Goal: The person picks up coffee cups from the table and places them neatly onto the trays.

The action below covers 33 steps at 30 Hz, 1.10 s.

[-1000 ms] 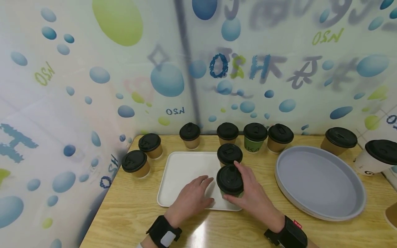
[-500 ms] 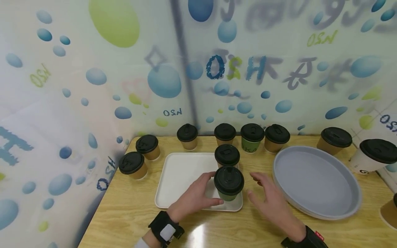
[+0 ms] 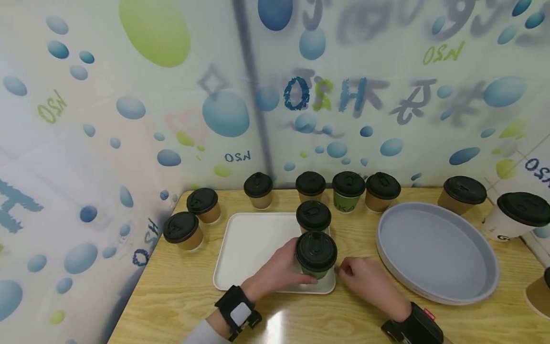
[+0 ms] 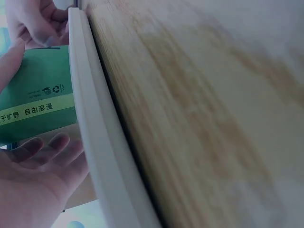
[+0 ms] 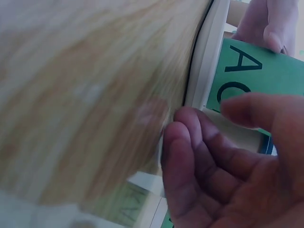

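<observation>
The front green cup [image 3: 315,275] reads 旷野 and 自由浪漫 on its yellow band [image 4: 40,110], with a recycling sign [image 4: 56,89], plus a big A; the rear green cup [image 3: 345,204] shows KA, the white cup [image 3: 507,223] G, the wall [image 3: 361,57] OSH

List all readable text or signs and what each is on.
"OSH": pale backdrop with blue and green blobs; grey lettering blurred.
"OSN", small, repeated: same backdrop.
"旷野 自由浪漫": front green paper cup with round black lid; start cut off.
"A": same cup, right wrist view; next letter partly covered.
Recycling sign: same cup; small print beside it unreadable.
"KA": back green paper cup, partial.
"G": white paper cup; rest unreadable.
Red wrist-strap tag: too small.
</observation>
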Each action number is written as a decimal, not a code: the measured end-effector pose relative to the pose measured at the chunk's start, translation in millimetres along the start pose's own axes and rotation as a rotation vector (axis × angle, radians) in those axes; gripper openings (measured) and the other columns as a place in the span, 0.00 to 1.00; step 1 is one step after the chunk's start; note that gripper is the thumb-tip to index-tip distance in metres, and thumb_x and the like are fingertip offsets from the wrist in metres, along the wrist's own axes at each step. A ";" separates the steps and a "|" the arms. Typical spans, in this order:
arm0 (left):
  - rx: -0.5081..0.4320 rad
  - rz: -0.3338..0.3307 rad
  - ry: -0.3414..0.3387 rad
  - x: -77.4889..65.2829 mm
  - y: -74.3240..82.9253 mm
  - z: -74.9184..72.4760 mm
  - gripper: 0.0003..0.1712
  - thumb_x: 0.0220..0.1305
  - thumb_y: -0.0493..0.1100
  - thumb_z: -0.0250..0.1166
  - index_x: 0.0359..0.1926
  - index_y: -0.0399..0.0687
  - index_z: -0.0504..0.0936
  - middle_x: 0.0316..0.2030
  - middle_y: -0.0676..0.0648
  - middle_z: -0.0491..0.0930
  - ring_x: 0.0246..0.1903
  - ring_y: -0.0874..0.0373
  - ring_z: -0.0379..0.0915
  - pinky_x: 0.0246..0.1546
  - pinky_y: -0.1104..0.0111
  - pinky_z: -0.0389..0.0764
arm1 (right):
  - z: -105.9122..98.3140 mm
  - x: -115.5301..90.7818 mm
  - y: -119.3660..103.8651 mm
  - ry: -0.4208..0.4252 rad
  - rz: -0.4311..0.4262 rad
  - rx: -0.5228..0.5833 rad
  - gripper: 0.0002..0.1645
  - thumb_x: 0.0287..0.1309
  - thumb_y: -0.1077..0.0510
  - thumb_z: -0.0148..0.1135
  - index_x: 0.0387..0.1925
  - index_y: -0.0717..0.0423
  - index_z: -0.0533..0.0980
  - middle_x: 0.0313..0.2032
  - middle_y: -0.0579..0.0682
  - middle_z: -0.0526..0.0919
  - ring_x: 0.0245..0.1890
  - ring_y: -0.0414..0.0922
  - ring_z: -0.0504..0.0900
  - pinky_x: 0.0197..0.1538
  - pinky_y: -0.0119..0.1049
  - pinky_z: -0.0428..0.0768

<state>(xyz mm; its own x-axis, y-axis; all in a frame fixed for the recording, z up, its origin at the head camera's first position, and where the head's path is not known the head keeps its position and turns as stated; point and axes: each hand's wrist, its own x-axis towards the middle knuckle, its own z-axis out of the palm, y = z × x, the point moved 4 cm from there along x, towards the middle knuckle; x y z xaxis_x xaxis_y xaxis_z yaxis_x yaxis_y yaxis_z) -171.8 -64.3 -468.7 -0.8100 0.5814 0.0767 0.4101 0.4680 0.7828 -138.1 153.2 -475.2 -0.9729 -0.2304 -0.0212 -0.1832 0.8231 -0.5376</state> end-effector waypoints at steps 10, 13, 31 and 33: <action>-0.014 0.041 -0.040 4.3 -0.4 2.9 0.55 0.49 0.48 0.85 0.75 0.56 0.65 0.66 0.53 0.74 0.66 0.61 0.69 0.67 0.62 0.70 | 5.9 3.2 -7.0 -0.100 -0.019 0.011 0.20 0.65 0.60 0.66 0.18 0.47 0.72 0.17 0.38 0.64 0.18 0.37 0.63 0.26 0.32 0.59; -0.029 0.024 -0.042 1.1 -1.5 0.4 0.54 0.51 0.48 0.84 0.76 0.55 0.65 0.65 0.52 0.74 0.66 0.60 0.70 0.66 0.63 0.72 | 5.8 3.7 -9.0 -0.114 -0.024 0.016 0.25 0.65 0.61 0.65 0.15 0.46 0.67 0.16 0.38 0.59 0.17 0.36 0.59 0.25 0.31 0.56; -0.066 -0.076 0.165 -3.5 -38.9 -73.5 0.54 0.52 0.39 0.83 0.75 0.47 0.62 0.66 0.45 0.75 0.64 0.49 0.74 0.61 0.51 0.77 | 9.0 9.4 -8.4 -0.182 0.054 0.008 0.14 0.66 0.60 0.67 0.22 0.48 0.78 0.18 0.42 0.70 0.18 0.41 0.66 0.27 0.34 0.61; -0.074 -0.101 0.183 1.6 -45.2 -79.5 0.53 0.52 0.38 0.82 0.75 0.46 0.62 0.65 0.44 0.75 0.63 0.48 0.74 0.61 0.51 0.78 | 9.3 9.5 -8.6 -0.184 0.054 0.013 0.14 0.66 0.60 0.67 0.23 0.48 0.79 0.18 0.42 0.70 0.19 0.41 0.66 0.27 0.34 0.61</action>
<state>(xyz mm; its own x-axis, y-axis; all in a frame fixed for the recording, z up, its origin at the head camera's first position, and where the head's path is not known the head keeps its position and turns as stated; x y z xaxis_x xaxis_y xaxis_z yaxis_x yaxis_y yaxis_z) -224.9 -137.5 -454.8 -0.9107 0.4005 0.1015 0.2970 0.4638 0.8347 -144.4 139.1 -478.6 -0.9386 -0.2783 -0.2038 -0.1283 0.8302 -0.5425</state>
